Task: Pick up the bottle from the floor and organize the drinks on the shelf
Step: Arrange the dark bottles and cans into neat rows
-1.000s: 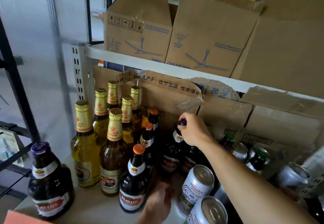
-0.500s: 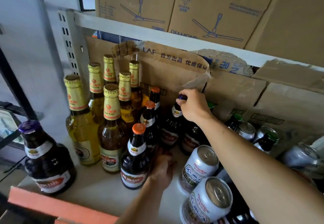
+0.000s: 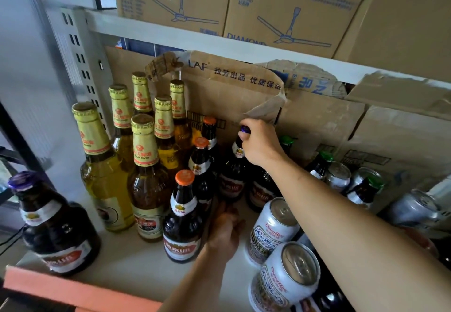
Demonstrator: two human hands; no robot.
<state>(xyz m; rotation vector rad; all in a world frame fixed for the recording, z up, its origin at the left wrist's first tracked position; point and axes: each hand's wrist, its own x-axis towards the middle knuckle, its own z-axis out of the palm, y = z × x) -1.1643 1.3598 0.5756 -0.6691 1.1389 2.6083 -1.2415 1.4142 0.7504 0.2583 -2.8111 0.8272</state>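
Note:
My right hand [image 3: 262,144] grips the neck of a dark purple-capped bottle [image 3: 233,175] standing mid-shelf in front of a cardboard box. My left hand [image 3: 225,230] reaches in low, its fingers against the base of the dark orange-capped bottles [image 3: 183,216]; its fingertips are hidden behind them. Several tall gold-foil bottles [image 3: 146,172] stand at the left of the white shelf [image 3: 122,258]. A squat purple-capped bottle [image 3: 55,226] stands alone at the front left corner.
Two silver cans [image 3: 275,231] stand at the front right, with more cans and green-capped bottles [image 3: 319,165] behind my right arm. Cardboard boxes [image 3: 317,126] line the back. An upper shelf board [image 3: 219,41] carries fan boxes. An orange edge [image 3: 73,292] fronts the shelf.
The view has dropped and closed in on the shelf. My left hand has slid forward to the base of the dark bottles. My right hand keeps its hold on the purple-capped bottle.

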